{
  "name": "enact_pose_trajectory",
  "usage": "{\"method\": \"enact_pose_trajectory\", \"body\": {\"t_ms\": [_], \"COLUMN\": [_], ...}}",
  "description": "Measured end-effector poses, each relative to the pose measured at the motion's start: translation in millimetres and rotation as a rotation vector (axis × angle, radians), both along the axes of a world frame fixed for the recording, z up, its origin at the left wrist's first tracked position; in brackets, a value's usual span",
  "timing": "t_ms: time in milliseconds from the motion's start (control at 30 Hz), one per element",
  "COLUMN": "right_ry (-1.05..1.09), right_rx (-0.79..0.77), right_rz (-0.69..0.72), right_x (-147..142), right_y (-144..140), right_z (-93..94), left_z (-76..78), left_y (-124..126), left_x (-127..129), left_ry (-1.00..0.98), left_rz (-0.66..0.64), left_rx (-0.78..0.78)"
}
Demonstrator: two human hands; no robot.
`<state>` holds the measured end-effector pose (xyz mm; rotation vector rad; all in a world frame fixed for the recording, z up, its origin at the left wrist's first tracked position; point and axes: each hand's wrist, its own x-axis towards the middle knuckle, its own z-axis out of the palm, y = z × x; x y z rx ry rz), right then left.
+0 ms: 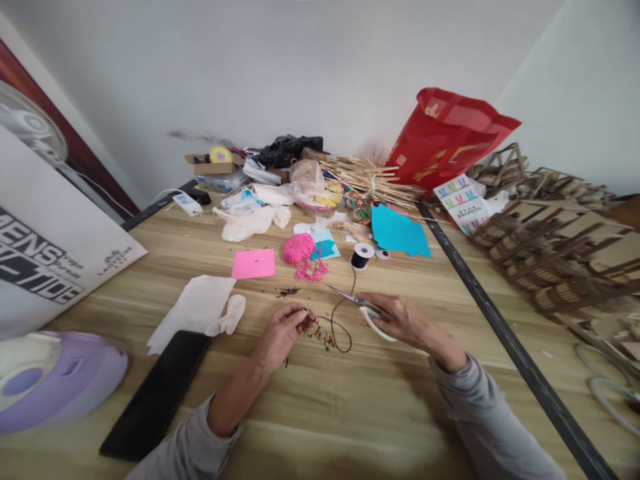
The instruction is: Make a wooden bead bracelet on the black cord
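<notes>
While your left hand [284,331] rests on the wooden desk [350,413], its fingers [301,319] are pinched shut on the black cord [340,328] of a beaded string [320,333], whose coloured beads lie just right of those fingertips. A black phone [157,393] and white tissue [197,310] lie well left of them. Farther right, your right hand [400,319] is closed around scissors [357,299], blades pointing left toward the cord, with a white ring [376,327] under its fingers. A black thread spool [361,255] stands beyond.
</notes>
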<state>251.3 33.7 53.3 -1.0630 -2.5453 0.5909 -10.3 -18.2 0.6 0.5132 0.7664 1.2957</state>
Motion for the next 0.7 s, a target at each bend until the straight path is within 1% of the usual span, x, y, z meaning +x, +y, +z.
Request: {"method": "enact_pose_trajectory", "body": {"t_ms": [33, 100, 200, 267, 333, 400, 467, 567, 633, 700], "right_ry": [-0.023, -0.110, -0.203, -0.223, -0.224, -0.224, -0.207, -0.234, -0.293, -0.348], "right_rx": [-0.003, -0.056, -0.151, -0.187, -0.207, -0.221, -0.181, -0.074, 0.007, 0.072], "right_rz": [-0.003, 0.009, 0.033, 0.051, 0.094, 0.093, 0.076, 0.035, 0.026, 0.032], "right_x": [3, 7, 4, -1, -9, -16, -24, -31, -33, -33], "right_y": [-5, -20, -50, -72, -92, -109, -122, -135, -136, -131], "right_z": [2.9, 8.0, 10.1, 6.7, 1.1, -4.4, -8.1, -10.0, -9.4, -7.9], "left_z": [1.2, 4.3, 8.5, 9.2, 8.1, 6.0, 4.3, 2.9, 2.1, 0.8], "left_y": [1, 4, 9, 12, 14, 15, 16, 16, 16, 16], "left_x": [-3, -11, -22, -27, -31, -32, -31, -30, -30, -31], "left_ry": [-0.024, -0.051, -0.061, -0.050, -0.043, -0.032, -0.014, 0.017, 0.043, 0.065], "left_rz": [0.018, 0.049, 0.109, 0.128, 0.119, 0.114, 0.105, 0.082, 0.066, 0.053], "left_rx": [0.019, 0.052, 0.098, 0.117, 0.121, 0.122, 0.129, 0.153, 0.172, 0.187]}}
